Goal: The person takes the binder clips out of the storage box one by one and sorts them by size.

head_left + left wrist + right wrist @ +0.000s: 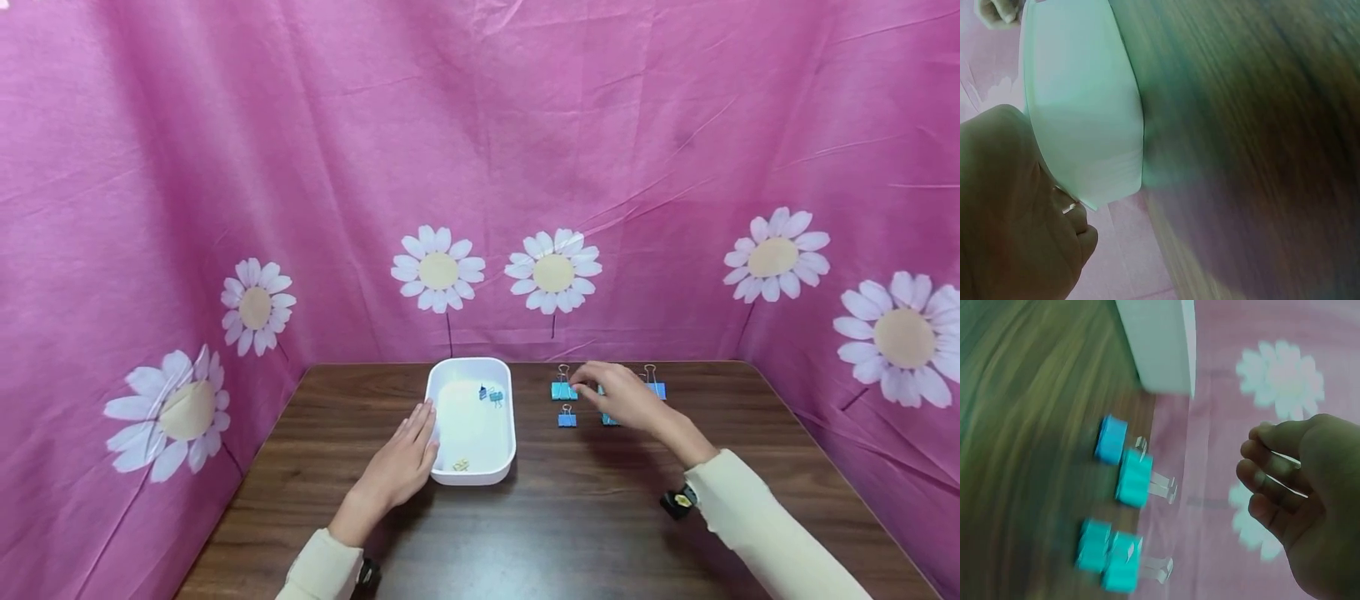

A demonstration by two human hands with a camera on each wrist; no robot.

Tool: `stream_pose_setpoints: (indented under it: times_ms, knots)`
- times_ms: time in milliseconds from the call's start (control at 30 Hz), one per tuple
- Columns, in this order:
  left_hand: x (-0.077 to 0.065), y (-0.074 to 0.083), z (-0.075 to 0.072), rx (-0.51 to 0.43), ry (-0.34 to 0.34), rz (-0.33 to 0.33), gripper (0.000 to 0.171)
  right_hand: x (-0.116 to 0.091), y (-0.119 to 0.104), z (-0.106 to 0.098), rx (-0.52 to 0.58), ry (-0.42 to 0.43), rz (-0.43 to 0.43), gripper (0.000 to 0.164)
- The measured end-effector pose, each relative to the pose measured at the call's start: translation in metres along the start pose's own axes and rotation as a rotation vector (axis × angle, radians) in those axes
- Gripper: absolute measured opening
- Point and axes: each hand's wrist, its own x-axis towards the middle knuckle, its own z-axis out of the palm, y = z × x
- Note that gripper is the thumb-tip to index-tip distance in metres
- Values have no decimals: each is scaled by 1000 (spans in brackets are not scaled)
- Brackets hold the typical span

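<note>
A white plastic tray (472, 478) stands on the table, holding a dark blue binder clip (483, 392), a teal one (496, 398) and something small and yellow (461, 465). Against its left side rests my left hand (397, 458), fingers extended along the wall. My right hand (618, 396) hovers over the binder clips right of the tray, its fingers loosely bent with nothing visible between them in the right wrist view. Near its fingertips lie a large teal binder clip (564, 392) and a smaller blue binder clip (567, 421). Another teal clip (609, 418) and a blue clip (659, 390) are partly hidden behind it.
The brown wooden table (480, 542) ends at a pink curtain (480, 125) printed with daisies, which hangs behind it and along both sides. A dark strap device (678, 502) sits on the right wrist.
</note>
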Motion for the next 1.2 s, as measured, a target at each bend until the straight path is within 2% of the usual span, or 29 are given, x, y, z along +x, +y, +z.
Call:
stream_pose_setpoints:
  times_ms: [167,567,967,1200]
  knots:
    - [1,2,-5,-2,-33,-20,58,24,-27,8,-36,-54,-170,8]
    - [3,2,-2,5,-31,-16,58,59,-76,33,-64,-163,-430,12]
    - [2,2,-3,-8,-38,-16,57,69,-110,70,-151,-284,-621,20]
    - [2,2,-2,-12,-40,-18,57,66,-119,97,-127,-370,-636,25]
